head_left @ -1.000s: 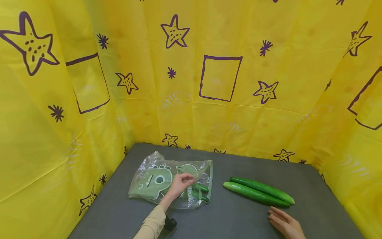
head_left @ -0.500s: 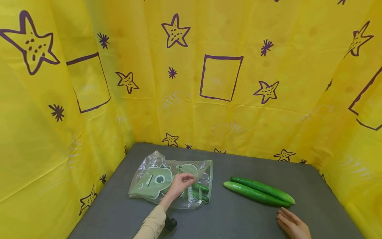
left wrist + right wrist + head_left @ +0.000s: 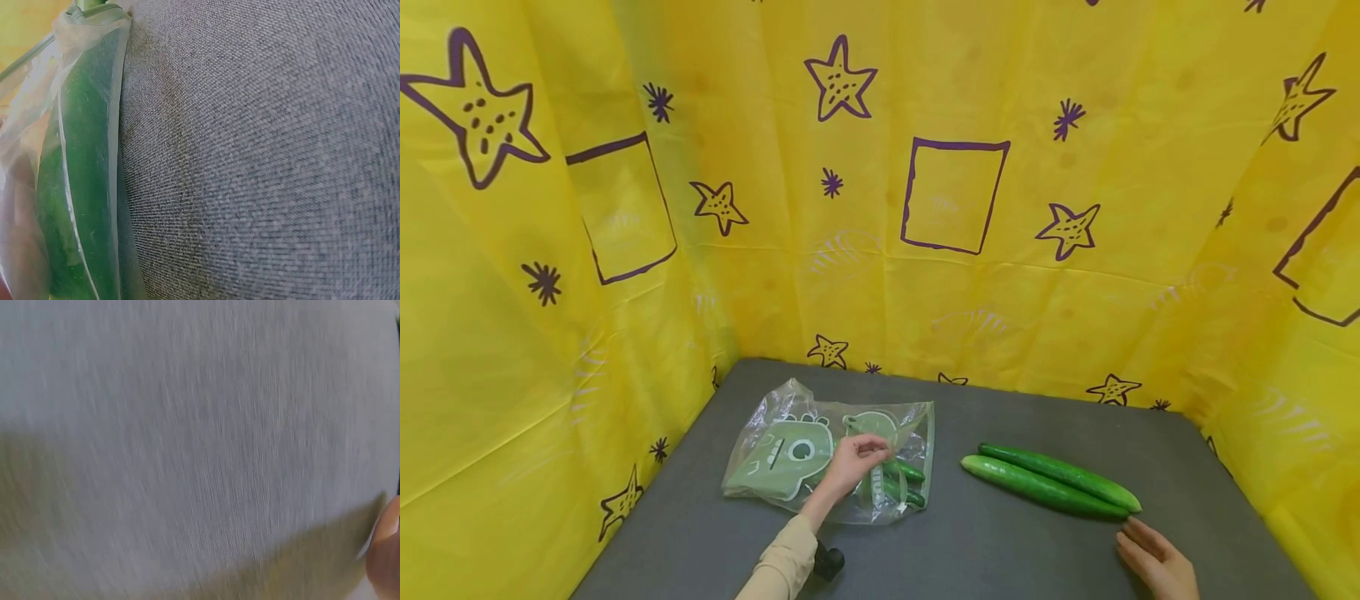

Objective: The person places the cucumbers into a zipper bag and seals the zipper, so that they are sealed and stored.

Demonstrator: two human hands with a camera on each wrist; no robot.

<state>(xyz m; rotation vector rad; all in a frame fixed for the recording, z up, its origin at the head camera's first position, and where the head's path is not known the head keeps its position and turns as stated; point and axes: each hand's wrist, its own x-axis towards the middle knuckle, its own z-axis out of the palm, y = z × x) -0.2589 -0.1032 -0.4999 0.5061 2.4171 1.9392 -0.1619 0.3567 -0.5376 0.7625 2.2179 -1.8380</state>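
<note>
A clear plastic bag point(image 3: 760, 479) with a green monster print lies on the left of the table. Green cucumbers point(image 3: 906, 498) show through its right part. My left hand point(image 3: 848, 464) is over the bag, fingers and thumb curled together, pinching its plastic. In the left wrist view, a cucumber point(image 3: 87, 162) fills the bag's near side. Two long cucumbers point(image 3: 1045, 483) lie side by side on the right. My right hand point(image 3: 1157, 557), fingers fairly straight, is at their near right end; whether it touches them I cannot tell. Only a bit of a finger point(image 3: 384, 556) shows in the right wrist view.
The dark grey table point(image 3: 955, 550) is enclosed by yellow curtains point(image 3: 880, 275) with purple starfish drawings. A small black object point(image 3: 829, 563) sits by the left forearm. Bare tabletop separates the bag from the two loose cucumbers.
My right hand has shifted rightward along the near side of the loose cucumbers to their right end. The left hand, bag and cucumbers have stayed in place.
</note>
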